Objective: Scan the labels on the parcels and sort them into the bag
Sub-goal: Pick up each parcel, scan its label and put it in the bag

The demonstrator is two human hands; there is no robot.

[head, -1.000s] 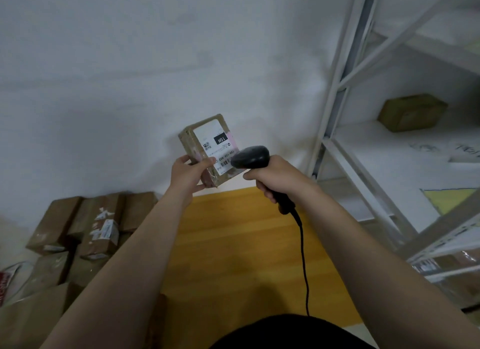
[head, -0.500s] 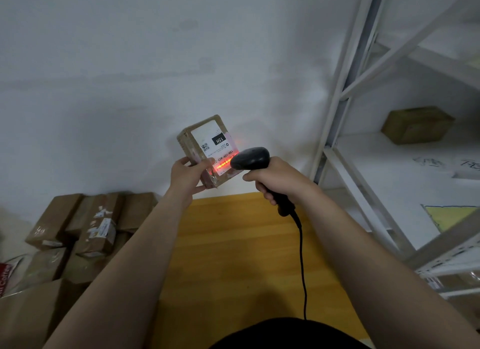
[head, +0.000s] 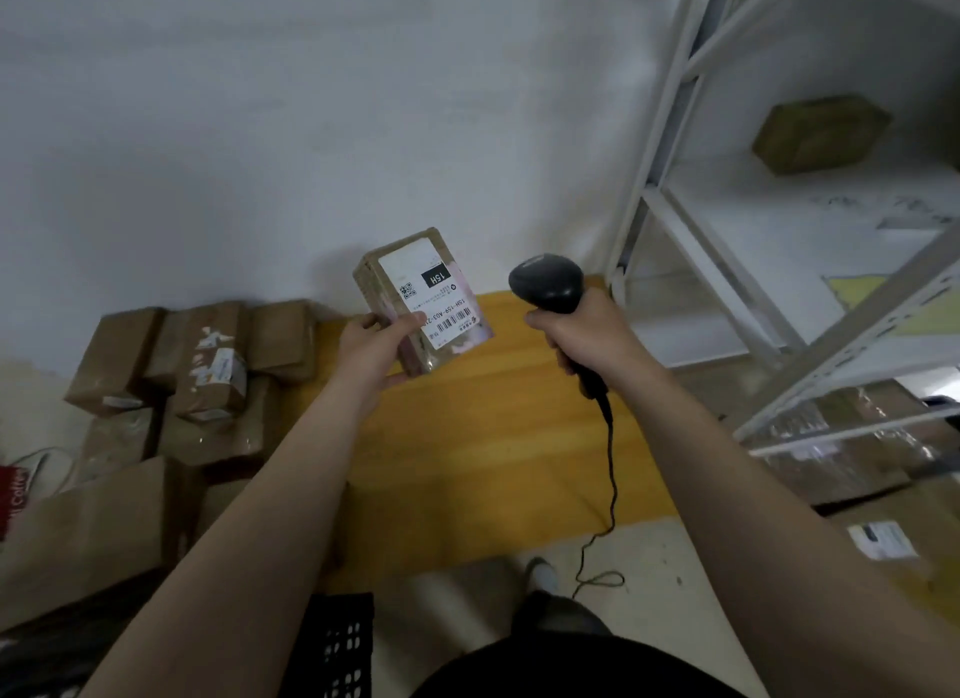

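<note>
Now, notes from the head view.

- Left hand [head: 374,346] grips 1 parcel [head: 422,334] at its lower left corner. The thumb lies across the near edge of the white label [head: 447,287] and the fingers are wrapped behind.
- The parcel is held up in the air in front of the wall, tilted, with the label face toward me. The label carries a black block reading 15H, a small QR code and a barcode.
- Right hand [head: 582,339] is clenched round the handle of a black scanner [head: 545,282]. The scanner head sits to the right of the parcel, near it but apart.
- A black cable [head: 613,469] hangs from the handle's base to the floor and ends in a loop close to a shoe [head: 543,575].
- Both forearms are bare and stretched out over a yellow wooden surface [head: 467,463].
- A pile of brown parcels [head: 208,354] sits against the wall at left, some with torn white labels.
- A large brown paper shape [head: 88,531] lies at lower left. I cannot tell whether it is a bag or a parcel.
- A black perforated crate [head: 343,640] is at the bottom edge.
- A white shelving rack [head: 675,178] stands at right, with 1 brown box [head: 821,133] on a shelf.
- Film-wrapped cartons [head: 857,437] sit under the rack.
</note>
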